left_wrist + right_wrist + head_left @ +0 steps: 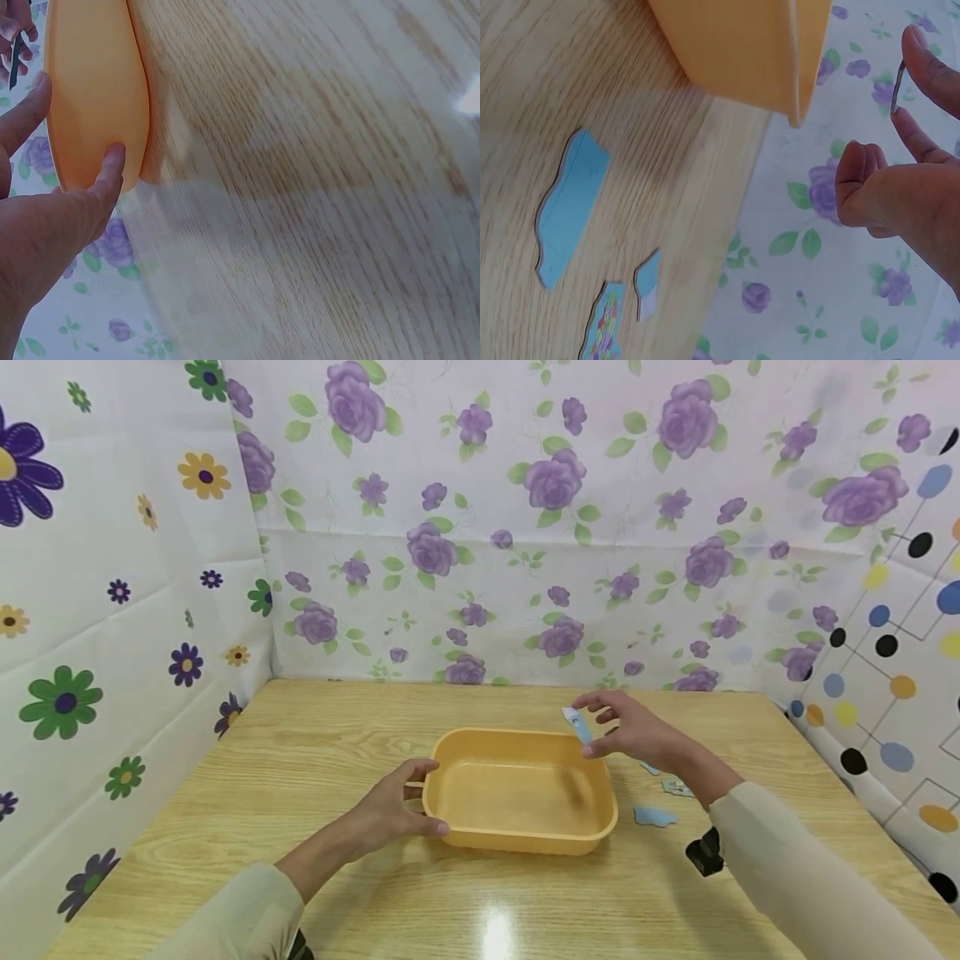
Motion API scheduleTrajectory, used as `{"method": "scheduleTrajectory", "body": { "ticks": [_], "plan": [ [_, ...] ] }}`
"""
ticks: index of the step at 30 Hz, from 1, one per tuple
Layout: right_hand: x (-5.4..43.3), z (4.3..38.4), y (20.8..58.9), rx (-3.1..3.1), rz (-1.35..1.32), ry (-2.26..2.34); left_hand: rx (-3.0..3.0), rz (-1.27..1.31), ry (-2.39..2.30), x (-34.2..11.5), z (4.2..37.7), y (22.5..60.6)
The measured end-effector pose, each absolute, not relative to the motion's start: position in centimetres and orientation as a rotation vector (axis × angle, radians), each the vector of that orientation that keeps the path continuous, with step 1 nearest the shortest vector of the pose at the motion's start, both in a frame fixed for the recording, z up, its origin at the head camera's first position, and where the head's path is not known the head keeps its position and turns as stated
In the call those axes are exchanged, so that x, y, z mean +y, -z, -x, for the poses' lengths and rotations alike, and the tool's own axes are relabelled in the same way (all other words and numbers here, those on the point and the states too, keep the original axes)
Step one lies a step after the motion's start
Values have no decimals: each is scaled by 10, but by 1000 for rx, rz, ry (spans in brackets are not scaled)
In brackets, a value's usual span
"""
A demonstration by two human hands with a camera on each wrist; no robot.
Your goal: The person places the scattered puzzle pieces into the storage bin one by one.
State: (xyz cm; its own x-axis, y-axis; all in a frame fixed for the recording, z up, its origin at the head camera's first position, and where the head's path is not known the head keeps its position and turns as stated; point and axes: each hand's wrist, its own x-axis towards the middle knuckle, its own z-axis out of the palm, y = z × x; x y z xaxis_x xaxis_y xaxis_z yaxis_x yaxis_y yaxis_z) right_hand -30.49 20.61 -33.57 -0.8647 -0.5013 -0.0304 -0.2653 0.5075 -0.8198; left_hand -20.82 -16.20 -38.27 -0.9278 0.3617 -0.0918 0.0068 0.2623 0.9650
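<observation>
An orange plastic basin [517, 789] with rounded corners and nothing inside stands in the middle of the table. My left hand [393, 802] grips its left end, thumb at the near corner and fingers at the far side; in the left wrist view the hand [67, 202] spans that end. Over the basin's far right corner, my right hand [626, 727] pinches a light blue and white puzzle piece [577, 725] between thumb and a finger. From the right wrist view, this piece [898, 86] appears edge-on, held by its two ends.
Right of the basin lie a wavy-edged blue puzzle piece [655, 817], a multicoloured piece [677, 787] and a small blue piece [650, 768], the latter partly behind the right forearm. The wooden table [322, 735] meets flowered cloth [480, 602] at the back and cloth on both sides.
</observation>
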Motion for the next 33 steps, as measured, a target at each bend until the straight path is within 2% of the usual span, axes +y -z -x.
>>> {"method": "scheduleTrajectory", "body": {
  "ticks": [33],
  "plan": [
    [126, 315, 324, 2383, 744, 1176, 2237, -336, -1721, -163, 209, 384]
  ]
}}
